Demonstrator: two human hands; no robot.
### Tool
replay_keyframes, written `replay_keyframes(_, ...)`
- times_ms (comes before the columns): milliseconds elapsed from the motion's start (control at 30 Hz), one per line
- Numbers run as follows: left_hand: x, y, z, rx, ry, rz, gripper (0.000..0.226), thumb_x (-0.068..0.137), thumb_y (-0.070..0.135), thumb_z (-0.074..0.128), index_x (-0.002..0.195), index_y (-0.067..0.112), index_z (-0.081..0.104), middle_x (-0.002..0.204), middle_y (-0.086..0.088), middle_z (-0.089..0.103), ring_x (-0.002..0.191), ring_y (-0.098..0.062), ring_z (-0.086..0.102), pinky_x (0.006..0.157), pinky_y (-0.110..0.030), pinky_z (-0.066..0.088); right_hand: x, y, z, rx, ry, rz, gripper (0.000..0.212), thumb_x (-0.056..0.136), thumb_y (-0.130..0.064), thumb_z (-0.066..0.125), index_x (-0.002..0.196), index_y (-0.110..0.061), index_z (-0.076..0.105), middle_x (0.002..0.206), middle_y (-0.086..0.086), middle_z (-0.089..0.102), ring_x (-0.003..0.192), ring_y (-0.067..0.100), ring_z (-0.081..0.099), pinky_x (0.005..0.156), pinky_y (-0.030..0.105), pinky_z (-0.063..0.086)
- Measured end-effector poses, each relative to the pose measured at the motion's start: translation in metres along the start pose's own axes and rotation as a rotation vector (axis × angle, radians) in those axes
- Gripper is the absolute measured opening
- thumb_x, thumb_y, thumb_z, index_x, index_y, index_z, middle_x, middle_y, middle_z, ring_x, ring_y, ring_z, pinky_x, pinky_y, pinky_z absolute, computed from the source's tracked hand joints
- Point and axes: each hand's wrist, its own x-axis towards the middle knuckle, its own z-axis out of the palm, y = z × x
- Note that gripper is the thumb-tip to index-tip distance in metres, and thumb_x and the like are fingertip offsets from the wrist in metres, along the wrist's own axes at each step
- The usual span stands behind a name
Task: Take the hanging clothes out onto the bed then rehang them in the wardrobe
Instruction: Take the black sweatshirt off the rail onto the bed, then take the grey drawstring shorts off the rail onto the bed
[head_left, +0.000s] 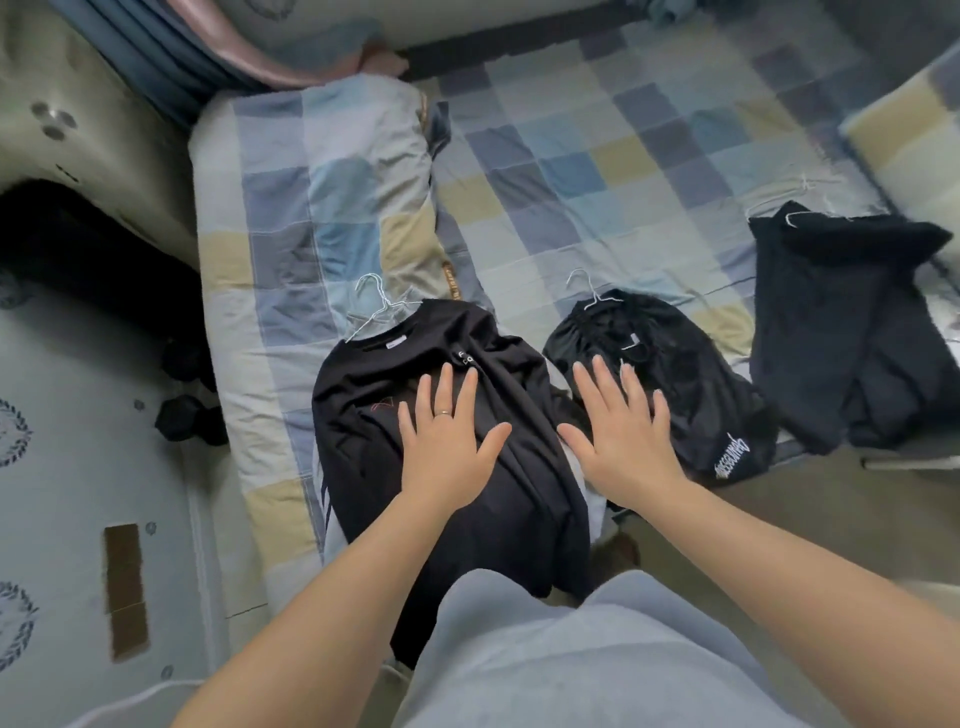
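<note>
Checkered bed (597, 171) fills the view, patterned floor (78, 467) to its left. Three black garments lie along its near edge: shirt (363, 415), shorts (691, 374), a third piece (841, 332). Left hand (447, 447) presses flat on the shirt; right hand (618, 441) spread beside it, released.

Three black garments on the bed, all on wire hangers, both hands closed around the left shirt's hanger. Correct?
Not quite. In the head view neither hand grips the hanger: the left hand lies open and flat on the black shirt, and the right hand is spread open beside it, over the edge of the middle garment. The shirt's wire hanger sits untouched. The third garment lies to the right.
</note>
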Motion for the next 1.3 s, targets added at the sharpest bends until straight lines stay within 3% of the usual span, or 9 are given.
replay_keyframes(300,-0.011,0.139,0.029,0.082,-0.027,0.325,0.080,0.089,0.077,0.017,0.156,0.040,-0.007,0.167,0.008,-0.013,0.150,-0.017,-0.023,0.120,-0.049,-0.011,-0.092,0.104,-0.025,0.149,0.156,0.270,0.072,0.096,-0.062,0.021,0.154,-0.034,-0.012,0.164,-0.008,-0.013,0.150,0.023,-0.012,0.119,0.055,-0.001)
replay_keyframes(667,-0.089,0.390,0.143,0.175,-0.097,0.709,0.078,0.091,0.075,0.021,0.156,0.042,-0.006,0.166,0.010,-0.012,0.150,-0.015,-0.023,0.122,-0.050,-0.009,-0.283,0.327,-0.009,0.299,0.340,0.638,0.071,0.096,-0.061,0.024,0.154,-0.037,-0.009,0.164,-0.011,-0.010,0.150,0.022,-0.008,0.118,0.056,0.002)
replay_keyframes(867,-0.154,0.535,0.213,0.250,-0.162,1.032,0.079,0.089,0.077,0.014,0.156,0.040,-0.007,0.167,0.007,-0.012,0.150,-0.016,-0.022,0.121,-0.049,-0.009,-0.410,0.429,-0.005,0.297,0.409,0.929,0.072,0.096,-0.062,0.024,0.154,-0.036,-0.010,0.164,-0.009,-0.012,0.151,0.023,-0.007,0.118,0.055,0.007)
replay_keyframes(1000,-0.198,0.622,0.248,0.289,-0.219,1.250,0.081,0.086,0.078,0.010,0.156,0.042,-0.008,0.167,0.008,-0.011,0.151,-0.018,-0.021,0.121,-0.049,-0.010,-0.485,0.473,0.000,0.299,0.453,1.107,0.071,0.096,-0.062,0.022,0.153,-0.035,-0.012,0.163,-0.009,-0.014,0.151,0.022,-0.010,0.119,0.054,0.001)
replay_keyframes(1167,-0.257,0.720,0.292,0.330,-0.294,1.571,0.078,0.081,0.085,-0.008,0.147,0.048,-0.029,0.165,0.009,-0.019,0.147,-0.018,-0.031,0.121,-0.052,-0.014,-0.563,0.513,0.006,0.288,0.529,1.347,0.070,0.096,-0.063,0.020,0.154,-0.035,-0.010,0.162,-0.013,-0.017,0.150,0.020,-0.012,0.118,0.055,0.002)
replay_keyframes(1300,-0.304,0.803,0.330,0.324,-0.337,1.822,0.077,0.090,0.081,0.001,0.152,0.042,-0.024,0.164,0.008,-0.024,0.146,-0.018,-0.035,0.118,-0.050,-0.020,-0.616,0.541,0.006,0.234,0.569,1.537,0.070,0.095,-0.064,0.018,0.155,-0.034,-0.002,0.163,-0.011,-0.009,0.151,0.024,0.000,0.117,0.056,0.008)
